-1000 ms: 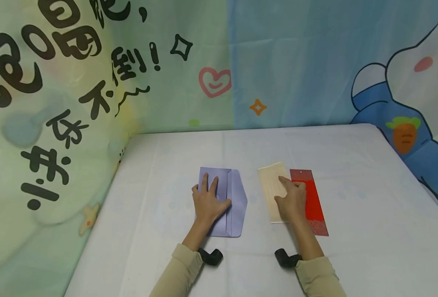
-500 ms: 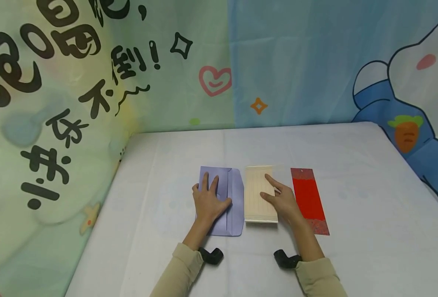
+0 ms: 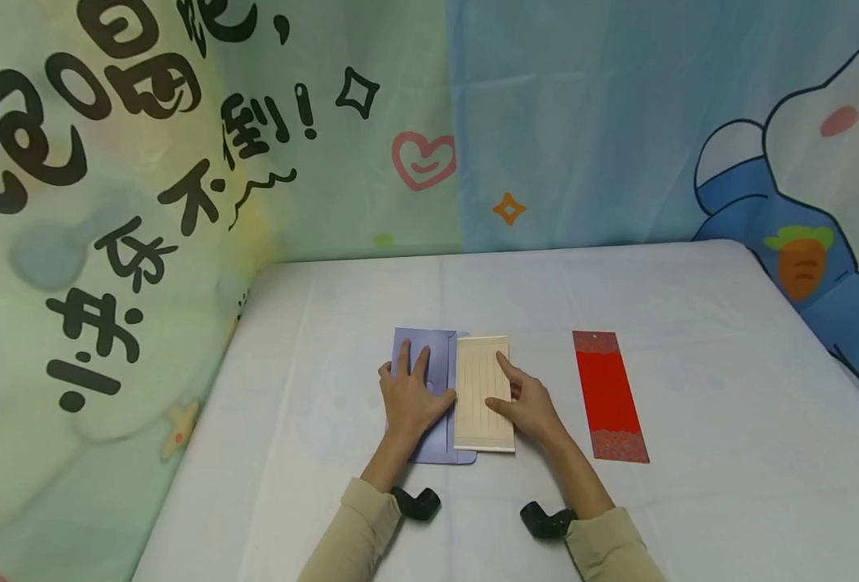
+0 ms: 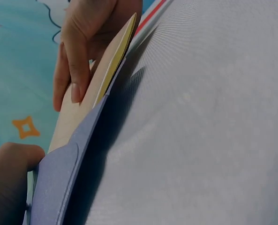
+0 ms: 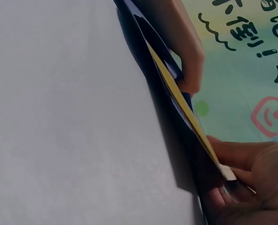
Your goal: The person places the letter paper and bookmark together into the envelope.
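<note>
My left hand [image 3: 414, 404] lies with spread fingers on a purple envelope [image 3: 432, 453], its thumb at the mouth edge. In the left wrist view, that thumb [image 4: 17, 157] touches the rim of the envelope [image 4: 59, 173]. A folded sheet of cream lined letter paper [image 3: 476, 396] overlaps the flap on the right, its left edge right at the mouth. My right hand [image 3: 534, 408] pinches the paper's right edge, thumb on top, other fingers partly hidden beneath. In the right wrist view, the yellowish paper edge [image 5: 176, 93] slants along the dark side of the envelope.
A red strip of card [image 3: 611, 396] with patterned ends and a small hole lies right of the paper. White cloth [image 3: 327, 501] covers the table. Printed curtains [image 3: 589, 121] hang behind and to the left. Black camera mounts [image 3: 418, 503] sit at both wrists.
My right hand has carried the folded letter paper leftward from beside the red card to the envelope, covering most of its flap. The left hand has stayed in place.
</note>
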The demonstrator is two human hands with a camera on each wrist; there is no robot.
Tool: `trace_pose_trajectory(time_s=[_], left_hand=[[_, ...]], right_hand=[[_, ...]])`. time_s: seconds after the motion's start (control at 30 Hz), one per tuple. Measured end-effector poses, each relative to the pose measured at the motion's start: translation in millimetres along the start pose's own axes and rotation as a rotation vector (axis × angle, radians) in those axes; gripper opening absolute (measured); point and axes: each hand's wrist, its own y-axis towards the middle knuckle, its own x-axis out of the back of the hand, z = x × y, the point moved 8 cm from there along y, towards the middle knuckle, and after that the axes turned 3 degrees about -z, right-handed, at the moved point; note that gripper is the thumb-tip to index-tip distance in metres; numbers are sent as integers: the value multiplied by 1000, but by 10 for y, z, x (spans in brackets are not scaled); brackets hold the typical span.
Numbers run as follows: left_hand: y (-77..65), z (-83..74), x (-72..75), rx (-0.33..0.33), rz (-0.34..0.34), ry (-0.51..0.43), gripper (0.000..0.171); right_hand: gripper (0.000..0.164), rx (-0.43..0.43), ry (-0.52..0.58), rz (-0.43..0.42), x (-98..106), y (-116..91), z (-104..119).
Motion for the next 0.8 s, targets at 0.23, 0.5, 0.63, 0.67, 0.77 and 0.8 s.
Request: trace_pose_trajectory(time_s=[0.23, 0.5, 0.63, 0.67, 0.77, 0.8], left_hand=[[6, -13, 32, -12, -28, -5, 76], [-14, 3, 27, -2, -14, 1, 76], [-9, 13, 3, 4, 2, 8, 76], [-6, 13, 2, 1, 1, 6, 76], [5, 20, 2, 0, -2, 3, 76], [7, 23, 5, -1, -3, 4, 76]], right_hand=[[83, 61, -117, -48, -29, -9, 66], [82, 162, -241, -55, -134, -33, 134], [82, 206, -439, -97, -118, -42, 161], [82, 212, -480, -108, -112, -47, 172], [83, 213, -592, -140, -100, -56, 194], [83, 215, -616, -144, -105, -58, 204]])
